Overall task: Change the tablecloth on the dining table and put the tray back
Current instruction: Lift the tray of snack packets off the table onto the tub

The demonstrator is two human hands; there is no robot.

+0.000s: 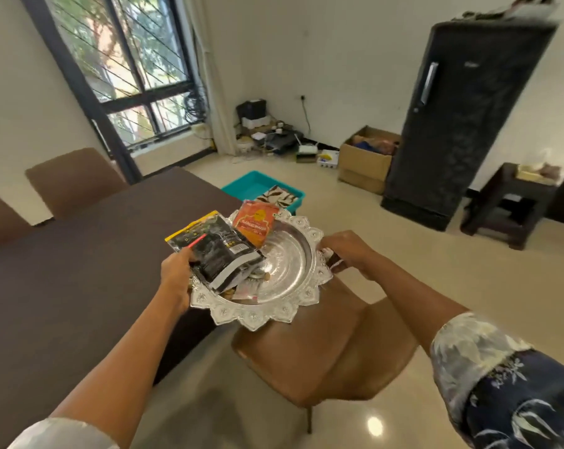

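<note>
You held the silver tray [284, 306] in the air with both hands, over the brown chair [322, 358] and just off the corner of the dining table [80, 254], probably so it could travel level. Your left hand [174, 280] gripped the near-left rim, fingers curled under it and thumb against the black packet [219, 254]; that pressure likely kept the leaning packet from sliding. Your right hand [345, 251] closed around the opposite rim, fingers wrapped over the scalloped edge. An orange packet [256, 222] rested against the far rim. The table carried a dark brown cloth [118, 215], smooth, nothing on it. A teal tub [258, 186] with patterned fabric [277, 194] sat on the floor beyond.
</note>
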